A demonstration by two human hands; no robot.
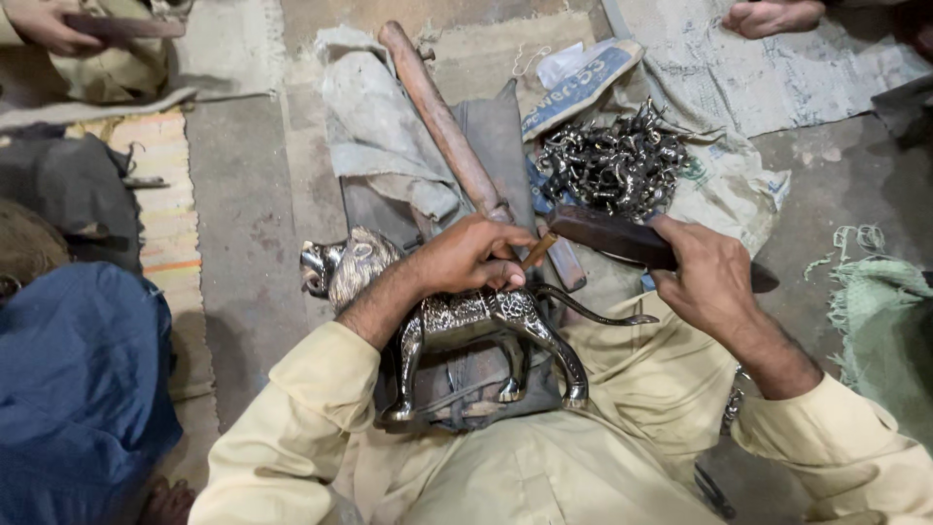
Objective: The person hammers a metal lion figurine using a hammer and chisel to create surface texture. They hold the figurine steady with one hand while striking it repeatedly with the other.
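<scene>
- Currently we have the metal lion figure (457, 326) lying across our lap on a dark padded support (486, 384), its maned head toward our left and its thin curved tail toward our right
- Our left hand (469, 258) is closed around a short chisel (537, 251), holding the tip down on the figure's back, fingers resting on the metal
- Our right hand (708, 277) is gripped tight on a dark wooden block (612, 236), raised just beside the upper end of the chisel, not quite touching as far as we can tell
- Done so far, in our judgement: the flank and back already carry dense raised patterning, and the mane looks fully textured
- Left to do, in our judgement: the legs and tail read smooth and plain; whether they get any pattern we cannot tell. The far side of the body is hidden from us
- We would place the work somewhere mid to late, with the chisel set on the back near the rump
- Around us: a long wooden handle (442, 122) lies on grey cloth (374, 122) ahead, and a heap of small shiny metal pieces (612, 160) sits on sacking to the right of it
- Another person's hand (44, 24) is at top left holding a flat dark bar (121, 26); a further hand (773, 17) rests at top right
</scene>
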